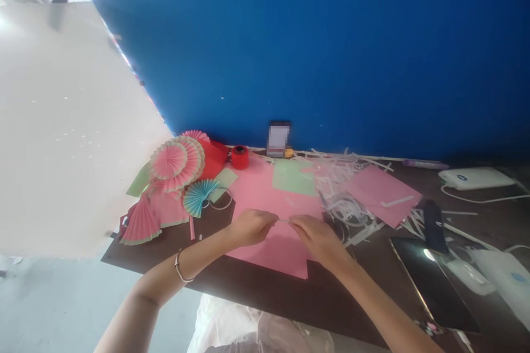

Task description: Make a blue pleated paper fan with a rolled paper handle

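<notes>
Both hands are raised over pink paper sheets at the middle of the dark table. My left hand is closed, its fingertips pinching one end of a thin pale strip. The other end of that strip is pinched in my right hand, a short gap to the right. The strip is small and blurred, so its exact shape is unclear. Beyond the hands, a light green sheet lies on the pink paper.
Folded pink fans, a blue fan and a red tape roll are at the left. Paper strips, a pink sheet, a tablet and white devices lie right. A blue wall rises behind.
</notes>
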